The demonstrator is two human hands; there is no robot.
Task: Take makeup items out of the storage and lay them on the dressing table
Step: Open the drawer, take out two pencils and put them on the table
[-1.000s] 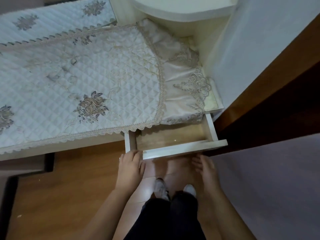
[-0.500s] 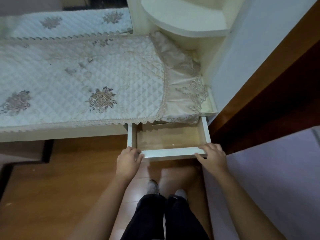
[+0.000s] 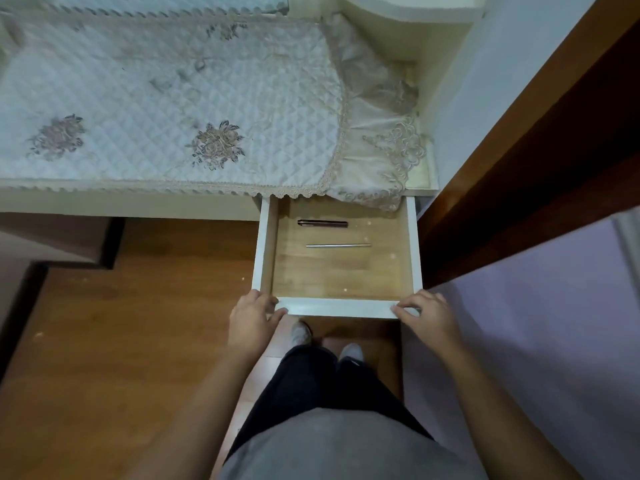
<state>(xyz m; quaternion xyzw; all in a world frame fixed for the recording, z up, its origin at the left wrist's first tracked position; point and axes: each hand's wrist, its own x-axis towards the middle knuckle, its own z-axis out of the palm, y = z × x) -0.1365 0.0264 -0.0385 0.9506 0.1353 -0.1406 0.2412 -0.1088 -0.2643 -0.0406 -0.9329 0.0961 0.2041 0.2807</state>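
Note:
A white drawer (image 3: pixel 338 309) with a wooden bottom stands pulled far out from under the dressing table (image 3: pixel 131 202). Two slim makeup items lie inside near the back: a dark pencil-like stick (image 3: pixel 322 223) and, just in front of it, a thin silver stick (image 3: pixel 338 245). My left hand (image 3: pixel 252 319) grips the drawer's front left corner. My right hand (image 3: pixel 426 317) grips the front right corner. The table top carries a quilted white cloth (image 3: pixel 162 109) with embroidered flowers.
A lace end of the cloth (image 3: pixel 381 168) hangs over the drawer's back edge. A white wall and a brown door frame (image 3: pixel 540 157) stand close on the right. A purple surface (image 3: pixel 540 334) lies at lower right. My legs and feet are below the drawer on the wooden floor.
The drawer has come much further out, and the two sticks inside have come into sight. My right hand rose from below onto the drawer's front corner; both hands stayed on the front edge.

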